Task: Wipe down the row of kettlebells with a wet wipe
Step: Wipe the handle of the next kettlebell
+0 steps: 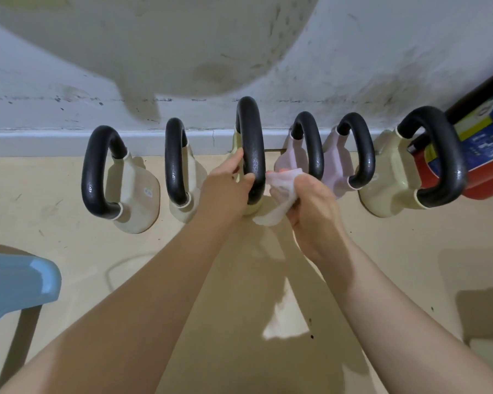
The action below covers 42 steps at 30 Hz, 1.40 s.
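left hand (225,189) grips kettlebell handle (251,149); right hand (310,206) holds wipe (279,189)

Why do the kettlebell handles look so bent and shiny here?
Head view: the wide-angle lens bows the row, so the outer kettlebell handle leans outward; small glints on the middle handle are overhead light; the person's shadow darkens the wall; the wet wipe looks slightly soft.

Two bare forearms, no sleeves, left hand (225,189), right hand (313,206), short plain fingernails
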{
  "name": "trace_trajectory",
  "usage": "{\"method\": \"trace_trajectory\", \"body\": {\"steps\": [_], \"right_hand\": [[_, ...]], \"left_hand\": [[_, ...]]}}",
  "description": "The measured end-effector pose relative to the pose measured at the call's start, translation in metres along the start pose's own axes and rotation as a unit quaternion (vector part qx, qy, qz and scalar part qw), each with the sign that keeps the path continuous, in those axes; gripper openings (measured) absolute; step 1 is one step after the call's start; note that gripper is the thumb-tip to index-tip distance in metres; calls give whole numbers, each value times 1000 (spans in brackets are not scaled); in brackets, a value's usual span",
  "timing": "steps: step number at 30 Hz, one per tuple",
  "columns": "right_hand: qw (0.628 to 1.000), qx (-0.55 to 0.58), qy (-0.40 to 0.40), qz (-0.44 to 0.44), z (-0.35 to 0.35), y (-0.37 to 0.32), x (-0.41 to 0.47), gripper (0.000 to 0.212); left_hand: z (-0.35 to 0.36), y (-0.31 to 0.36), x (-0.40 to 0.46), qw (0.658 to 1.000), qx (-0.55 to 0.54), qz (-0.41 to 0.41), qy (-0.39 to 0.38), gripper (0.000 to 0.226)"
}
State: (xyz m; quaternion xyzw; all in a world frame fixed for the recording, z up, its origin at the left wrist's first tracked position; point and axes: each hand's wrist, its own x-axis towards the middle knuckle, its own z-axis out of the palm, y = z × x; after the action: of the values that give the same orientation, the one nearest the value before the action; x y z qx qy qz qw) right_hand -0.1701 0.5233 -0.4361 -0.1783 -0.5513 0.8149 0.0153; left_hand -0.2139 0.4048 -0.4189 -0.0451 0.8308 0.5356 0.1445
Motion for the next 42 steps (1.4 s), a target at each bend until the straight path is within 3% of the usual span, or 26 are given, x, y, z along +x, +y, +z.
{"method": "trace_trajectory", "body": {"steps": [3,5,8,12,14,19,24,26,28,32,35,37,40,42], "right_hand": [[987,144,-3,77,-12,-12,-16,32],[965,225,29,134,-15,-19,-27,30],[951,263,44,157,-20,-37,-41,29],[970,210,10,121,-25,-53,-54,22],[987,122,-14,104,-31,-57,-56,13],[994,-65,-2,91,-59,-58,-45,21],[981,-56,4,186,-85,-41,-21,21],[976,-13,28,215,-91,-38,-10,15],[982,-16,76,175,-98,-37,4,7],[969,-173,176,22,-98,-25,32,15],[948,-259,187,10,-81,-16,52,12],[947,-271,170,8,-73,-15,68,27],[961,-259,80,50,-68,-3,72,39],[962,-257,57,69,-72,16,62,42]], "left_hand": [[7,3,-20,991,79,95,46,43],[10,6,-36,987,43,154,19,30],[18,12,-61,989,-68,61,-120,25],[31,18,-74,972,-111,-21,-204,29],[36,21,-75,975,-101,-21,-197,27],[46,27,-67,985,-54,-5,-164,9],[65,29,-43,994,-5,23,-108,17],[77,28,-32,995,16,29,-96,8],[87,25,-20,998,0,-8,-62,6],[102,28,12,993,-52,-110,1,16],[110,32,32,990,-70,-119,-17,23],[114,32,38,993,-59,-99,-38,19],[113,30,47,996,-23,-68,-50,11],[109,29,53,996,22,-61,-62,19]]}}
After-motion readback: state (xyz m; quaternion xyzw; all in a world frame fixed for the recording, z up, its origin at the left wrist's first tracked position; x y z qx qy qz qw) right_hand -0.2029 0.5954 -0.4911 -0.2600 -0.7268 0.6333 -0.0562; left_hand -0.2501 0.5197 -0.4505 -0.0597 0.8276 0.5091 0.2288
